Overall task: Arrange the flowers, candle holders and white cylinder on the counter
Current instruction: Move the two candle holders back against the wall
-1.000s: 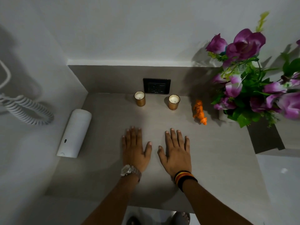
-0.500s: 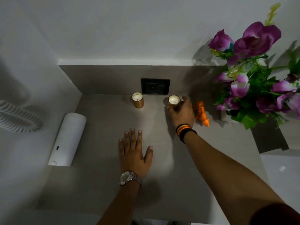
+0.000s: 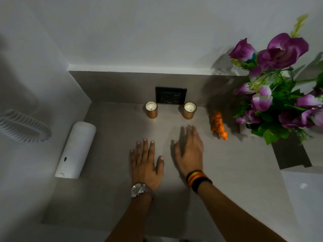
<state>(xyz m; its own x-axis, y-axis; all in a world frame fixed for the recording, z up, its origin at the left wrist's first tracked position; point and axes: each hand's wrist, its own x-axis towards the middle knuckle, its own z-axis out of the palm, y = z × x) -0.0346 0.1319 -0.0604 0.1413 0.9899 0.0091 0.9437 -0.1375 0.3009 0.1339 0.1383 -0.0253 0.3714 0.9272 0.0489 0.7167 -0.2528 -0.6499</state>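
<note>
— How are the hands placed?

— The left hand [image 3: 146, 162] is laid flat on the grey counter [image 3: 236, 172], palm down, fingers spread, nothing held. A silver watch [image 3: 139, 189] is worn at that wrist. Just beside it, the right hand [image 3: 189, 151] is seen open and empty, fingers extended and blurred; whether it is pressed to the counter cannot be told. Striped bands [image 3: 198, 179] are worn at its wrist.

— And what is found beyond the hands?

— Two gold candle holders are stood upright at the back of the counter, well apart from the fingertips: the left candle holder [image 3: 151, 109] and the right candle holder [image 3: 190, 110], with a black wall socket [image 3: 171, 95] set behind and between them. An orange toy tiger [image 3: 218, 124] is stood to the right. Further right, purple flowers [image 3: 279, 84] are massed in a white pot [image 3: 243, 130]. At the far left, a white cylinder [image 3: 76, 151] is laid on its side against the wall, near a coiled white cord [image 3: 24, 128].
</note>
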